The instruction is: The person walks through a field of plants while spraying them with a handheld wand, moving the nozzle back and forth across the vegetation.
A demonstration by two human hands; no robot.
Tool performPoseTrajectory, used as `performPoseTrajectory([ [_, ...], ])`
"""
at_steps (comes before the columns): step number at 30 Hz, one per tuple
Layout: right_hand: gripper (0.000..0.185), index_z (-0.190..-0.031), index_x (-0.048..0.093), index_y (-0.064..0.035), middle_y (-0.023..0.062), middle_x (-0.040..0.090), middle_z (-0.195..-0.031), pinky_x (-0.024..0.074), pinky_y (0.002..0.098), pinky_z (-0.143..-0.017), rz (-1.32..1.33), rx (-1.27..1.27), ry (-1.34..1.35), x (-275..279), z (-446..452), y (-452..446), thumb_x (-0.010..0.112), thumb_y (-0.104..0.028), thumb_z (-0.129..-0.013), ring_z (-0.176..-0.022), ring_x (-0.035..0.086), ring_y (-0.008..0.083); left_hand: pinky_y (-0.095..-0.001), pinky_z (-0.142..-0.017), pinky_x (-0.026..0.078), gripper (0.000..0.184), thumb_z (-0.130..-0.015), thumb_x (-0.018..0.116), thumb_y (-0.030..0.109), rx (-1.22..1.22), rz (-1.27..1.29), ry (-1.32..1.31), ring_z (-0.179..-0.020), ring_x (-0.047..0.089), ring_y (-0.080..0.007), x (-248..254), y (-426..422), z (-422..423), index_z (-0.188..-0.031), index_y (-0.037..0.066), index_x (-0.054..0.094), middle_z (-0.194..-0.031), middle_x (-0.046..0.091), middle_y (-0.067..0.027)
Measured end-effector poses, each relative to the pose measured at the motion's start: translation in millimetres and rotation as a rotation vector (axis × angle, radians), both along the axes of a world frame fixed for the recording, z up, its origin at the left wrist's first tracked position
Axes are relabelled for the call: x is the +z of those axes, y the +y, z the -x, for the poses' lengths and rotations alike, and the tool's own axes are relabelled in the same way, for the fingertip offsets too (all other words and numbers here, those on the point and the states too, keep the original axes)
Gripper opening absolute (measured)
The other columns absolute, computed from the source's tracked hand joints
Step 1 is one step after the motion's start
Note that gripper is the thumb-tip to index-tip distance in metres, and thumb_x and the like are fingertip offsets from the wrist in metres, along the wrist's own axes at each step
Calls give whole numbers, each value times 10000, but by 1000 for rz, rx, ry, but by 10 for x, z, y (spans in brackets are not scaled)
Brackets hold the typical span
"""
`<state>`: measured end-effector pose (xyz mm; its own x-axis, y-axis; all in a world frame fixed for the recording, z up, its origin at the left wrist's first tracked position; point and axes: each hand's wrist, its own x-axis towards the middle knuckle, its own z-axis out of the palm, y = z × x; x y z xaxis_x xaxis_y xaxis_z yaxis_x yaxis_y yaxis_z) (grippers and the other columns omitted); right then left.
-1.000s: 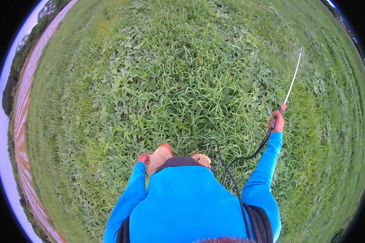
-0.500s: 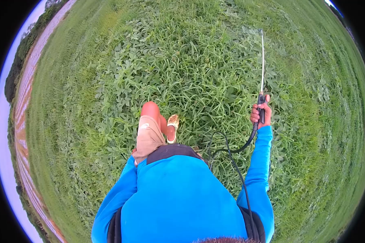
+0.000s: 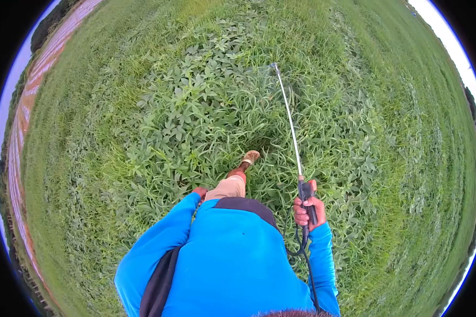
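My right hand (image 3: 316, 212) is wrapped round the black handle of a spray lance (image 3: 290, 120). Its thin metal tube points ahead and slightly left, over the leafy plants. Faint mist shows by the nozzle (image 3: 274, 65) at the far end. From the handle's lower end a black hose (image 3: 310, 277) loops down beside my blue sleeve. My left hand (image 3: 199, 192) hangs low by the beige shorts (image 3: 227, 188), small in view, and its fingers cannot be made out.
Dense grass and broad-leaved plants (image 3: 193, 105) cover the ground all round. One foot in a pale, dirty shoe (image 3: 251, 156) steps among them. At the far left runs a reddish strip of soil with pale rows (image 3: 34, 87). A dark strap (image 3: 161, 280) crosses my left side.
The lance has swung from the right toward the middle, now slanting left, and my right hand has come closer to my body. My left hand shows more. The legs have changed position in stride.
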<state>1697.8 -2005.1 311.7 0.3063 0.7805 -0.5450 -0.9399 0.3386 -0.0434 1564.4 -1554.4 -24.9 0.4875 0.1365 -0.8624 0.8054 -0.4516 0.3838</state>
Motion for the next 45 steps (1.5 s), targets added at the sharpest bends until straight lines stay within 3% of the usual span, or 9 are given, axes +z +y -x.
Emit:
performPoseTrajectory([
  [4, 165, -783, 386, -89, -10, 351, -555, 300, 224, -338, 9, 209, -16, 40, -895, 555, 496, -173, -694, -384, 321, 77, -388, -747, 473, 366, -759, 462, 376, -540, -112, -495, -836, 596, -331, -670, 27, -739, -897, 79, 627, -905, 626, -159],
  [6, 150, -781, 381, -94, -15, 353, -558, 296, 214, -334, -23, 319, 7, 71, -1409, 904, 493, -159, -705, -387, 331, 72, -400, -817, 435, 404, -746, 446, 407, -514, -112, -221, -936, 555, -353, -655, -66, -1306, -941, 101, 625, -995, 601, -162],
  [11, 125, -757, 390, -124, -29, 362, -552, 300, 208, -327, -145, 538, -21, 288, -2654, 1925, 497, -176, -718, -377, 347, 57, -386, -559, 462, 351, -774, 471, 360, -646, 46, -364, -627, 593, -279, -170, -83, -2518, -929, 78, 611, -824, 632, -124],
  [13, 119, -755, 395, -112, -22, 380, -560, 308, 206, -317, -217, 589, -39, 348, -3083, 2293, 493, -170, -720, -372, 351, 55, -313, -401, 386, 234, -794, 492, 289, 430, 286, 46, -465, 505, -168, 190, -140, -2933, -850, 86, 593, -658, 573, -57],
  [18, 99, -754, 407, -113, -28, 370, -551, 300, 203, -314, -292, 621, -88, 449, -3868, 2841, 492, -163, -742, -373, 350, 51, -273, -381, 353, 200, -810, 481, 280, 592, 480, -67, -449, 446, -116, 260, 46, -3645, -820, 94, 552, -620, 520, -24],
  [21, 92, -760, 408, -124, -43, 355, -550, 284, 201, -319, -173, 565, -233, 478, -4156, 2936, 492, -162, -754, -380, 341, 43, -276, -406, 366, 200, -819, 465, 278, 520, 279, -14, -477, 454, -110, 418, 93, -3847, -827, 96, 547, -645, 523, -15],
  [29, 148, -800, 409, -111, -32, 355, -571, 294, 197, -328, 127, 377, -174, 539, -4367, 2141, 519, -168, -720, -385, 322, 47, -277, -365, 336, 166, -801, 501, 257, 508, 350, 85, -437, 437, -131, 3, 224, -3578, -797, 100, 553, -611, 505, -25],
  [35, 167, -817, 394, -86, -5, 359, -570, 295, 217, -340, 258, 208, 18, 820, -3994, 1077, 499, -93, -688, -398, 331, 72, -270, -360, 315, 185, -801, 507, 273, 443, 362, 105, -434, 424, -124, 128, 125, -3803, -813, 93, 544, -626, 508, -27],
  [45, 156, -800, 415, -109, -8, 377, -571, 284, 233, -352, 538, -110, 71, 1342, -3334, -170, 501, -173, -687, -408, 342, 75, -269, -373, 327, 170, -806, 497, 262, 381, 429, 29, -444, 442, -117, 295, 148, -4632, -815, 98, 543, -630, 509, -21],
])
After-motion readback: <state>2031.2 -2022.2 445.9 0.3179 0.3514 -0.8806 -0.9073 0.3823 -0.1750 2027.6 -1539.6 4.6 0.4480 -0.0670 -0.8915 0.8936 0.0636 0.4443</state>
